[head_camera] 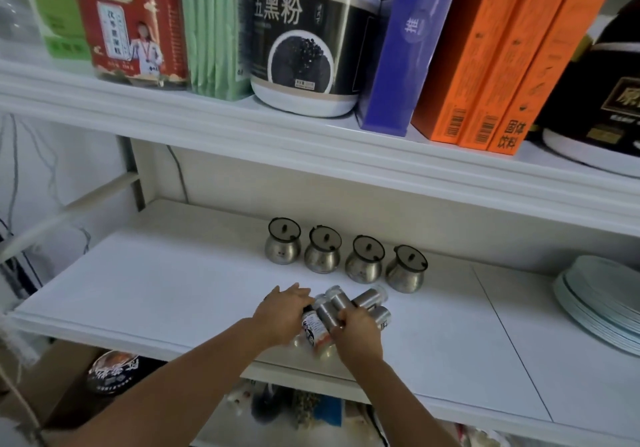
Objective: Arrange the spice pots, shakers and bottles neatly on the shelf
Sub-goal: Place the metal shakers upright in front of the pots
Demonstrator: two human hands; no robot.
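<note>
- Your left hand [282, 311] lies against the labelled bottle [311, 329] near the front edge of the shelf [138, 283]. Its fingers reach forward, and whether they grip cannot be told.
- The bottle lies on its side, close to the front edge. A nudge towards you could roll it off.
- The steel shakers [367, 299] lie bunched and touching just behind it. Lifting one could set the others rolling.
- Your right hand [356, 328] is curled round one shaker, in the cluster's middle.
- The four steel spice pots [323, 256] stand in a row near the shelf's back. A forward sweep could knock them askew.
- The stack of plates [595, 301] sits at the right end, well apart.
</note>
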